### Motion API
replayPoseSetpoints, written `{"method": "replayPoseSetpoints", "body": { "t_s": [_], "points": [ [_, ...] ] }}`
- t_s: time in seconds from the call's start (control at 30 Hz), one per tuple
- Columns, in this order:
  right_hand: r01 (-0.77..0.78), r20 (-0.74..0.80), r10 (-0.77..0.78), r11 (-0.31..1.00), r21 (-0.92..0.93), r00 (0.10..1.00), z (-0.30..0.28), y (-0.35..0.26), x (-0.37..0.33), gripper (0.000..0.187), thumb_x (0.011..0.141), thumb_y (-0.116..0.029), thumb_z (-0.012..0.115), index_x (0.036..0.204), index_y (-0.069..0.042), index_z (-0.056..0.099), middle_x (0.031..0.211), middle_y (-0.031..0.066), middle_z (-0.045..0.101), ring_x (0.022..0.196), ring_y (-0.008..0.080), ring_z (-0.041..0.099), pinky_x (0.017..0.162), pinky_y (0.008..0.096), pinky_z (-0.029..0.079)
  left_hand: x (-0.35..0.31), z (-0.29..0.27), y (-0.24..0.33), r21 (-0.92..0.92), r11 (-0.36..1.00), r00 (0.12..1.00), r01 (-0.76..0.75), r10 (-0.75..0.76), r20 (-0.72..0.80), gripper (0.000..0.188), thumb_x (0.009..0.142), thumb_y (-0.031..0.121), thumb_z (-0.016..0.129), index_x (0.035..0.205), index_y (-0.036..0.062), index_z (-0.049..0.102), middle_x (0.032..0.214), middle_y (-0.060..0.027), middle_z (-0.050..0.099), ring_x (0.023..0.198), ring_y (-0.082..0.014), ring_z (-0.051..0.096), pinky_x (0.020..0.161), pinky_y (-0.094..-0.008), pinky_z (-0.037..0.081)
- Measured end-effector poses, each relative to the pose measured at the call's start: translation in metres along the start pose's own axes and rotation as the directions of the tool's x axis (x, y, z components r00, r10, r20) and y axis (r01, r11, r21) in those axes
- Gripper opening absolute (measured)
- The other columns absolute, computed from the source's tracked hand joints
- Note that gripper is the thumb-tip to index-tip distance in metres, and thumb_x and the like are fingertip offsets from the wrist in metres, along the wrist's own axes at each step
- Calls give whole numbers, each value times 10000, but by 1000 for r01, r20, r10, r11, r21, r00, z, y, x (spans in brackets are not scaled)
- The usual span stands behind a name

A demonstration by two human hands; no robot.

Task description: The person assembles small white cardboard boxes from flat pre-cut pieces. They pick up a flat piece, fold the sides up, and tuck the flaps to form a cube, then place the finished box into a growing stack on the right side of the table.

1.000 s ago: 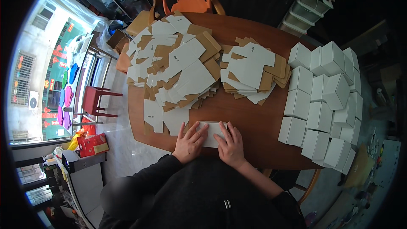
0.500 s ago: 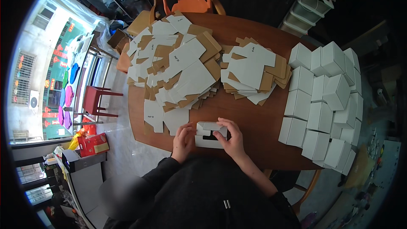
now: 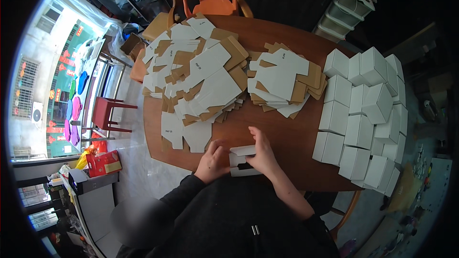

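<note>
Holds partly folded white box (image 3: 243, 151) at the near edge of the tabletop (image 3: 291, 138), gripped at its right side by right hand (image 3: 262, 158), with left hand (image 3: 211, 164) curled beside its left end in a hold impossible to confirm, apparently to brace both sides

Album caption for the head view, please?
Left-hand fingers and right-hand fingers at a partly open white box, flat cardboard blanks on the brown table, white boxes stacked at right.
</note>
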State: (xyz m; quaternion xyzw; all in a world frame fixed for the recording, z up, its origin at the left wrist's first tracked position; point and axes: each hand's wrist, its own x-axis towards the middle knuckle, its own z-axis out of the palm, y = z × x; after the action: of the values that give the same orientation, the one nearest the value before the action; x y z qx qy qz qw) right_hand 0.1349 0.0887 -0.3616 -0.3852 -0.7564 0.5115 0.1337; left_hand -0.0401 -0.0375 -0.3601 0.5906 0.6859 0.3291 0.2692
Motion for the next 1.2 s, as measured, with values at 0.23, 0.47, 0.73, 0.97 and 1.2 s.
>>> {"method": "replayPoseSetpoints", "body": {
  "t_s": [0.23,0.47,0.73,0.97,1.2],
  "points": [
    [-31,-9,30,971,-237,1000,6,-13,-10,1121,593,-8,856,1511,-131,223,1443,195,380,1349,411,379,1094,494,392,-2,6,1,150,988,998,-38,44,-36,504,625,194,893,973,34,565,1180,-132,544,1054,-324,602,788,-391,566],
    [-91,1,94,969,-230,996,8,-15,-11,1164,649,-37,836,1561,-156,123,1498,231,272,1359,457,347,1112,516,359,-1,10,5,178,984,1000,18,-15,-17,462,684,227,868,983,33,574,1095,-109,566,940,-287,636,701,-368,571],
    [-106,-9,111,965,240,994,-7,1,-20,785,783,8,618,1496,-70,299,1488,238,360,1420,356,337,1133,435,341,-12,7,-5,84,996,997,28,-21,-77,516,788,107,758,1239,42,515,1207,-136,581,1030,-300,650,764,-361,587],
    [-176,107,140,814,554,984,-17,14,-32,596,758,50,528,1346,-37,487,1487,168,422,1418,280,351,1135,376,311,-10,-3,-13,-13,993,992,-117,117,-50,504,858,-94,549,1321,80,453,1512,-198,363,1174,-357,583,824,-373,590],
    [-166,162,81,758,631,983,-25,31,-44,357,783,9,540,1136,-32,564,1465,153,430,1409,263,366,1139,384,291,-21,-9,-31,-350,937,999,-23,34,26,473,871,3,614,1299,65,423,1503,-227,382,1188,-347,569,900,-391,539]
  ]
}}
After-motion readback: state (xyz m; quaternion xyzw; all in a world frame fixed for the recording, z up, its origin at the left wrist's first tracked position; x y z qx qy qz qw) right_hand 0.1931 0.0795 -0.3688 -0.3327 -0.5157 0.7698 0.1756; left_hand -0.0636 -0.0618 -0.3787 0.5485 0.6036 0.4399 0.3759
